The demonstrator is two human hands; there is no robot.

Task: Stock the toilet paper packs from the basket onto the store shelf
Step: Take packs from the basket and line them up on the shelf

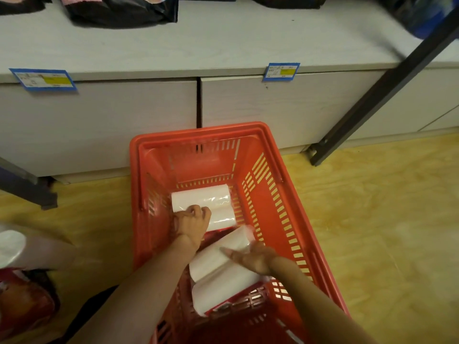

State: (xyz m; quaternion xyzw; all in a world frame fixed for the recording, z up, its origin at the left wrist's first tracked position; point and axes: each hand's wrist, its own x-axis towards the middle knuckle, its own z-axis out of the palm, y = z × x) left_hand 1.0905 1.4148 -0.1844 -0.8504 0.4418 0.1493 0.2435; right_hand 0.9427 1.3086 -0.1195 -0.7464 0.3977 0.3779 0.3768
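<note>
A red plastic basket (270, 155) stands on the floor against the shelf base. Two white toilet paper packs in clear wrap lie inside it. The far pack (213, 202) lies flat on the basket bottom, and my left hand (192, 220) is closed on its near left edge. The near pack (218, 271) is tilted, and my right hand (250, 258) rests on its right side with fingers spread over it. The pale grey store shelf (223, 43) runs across the top of the view above the basket.
Dark packaged goods (119, 8) lie along the back of the shelf. Two blue price labels (43, 79) hang on its front edge. A dark metal post (387, 90) slants down at the right. Another white pack (11, 247) and a red bag (24, 301) sit at the left.
</note>
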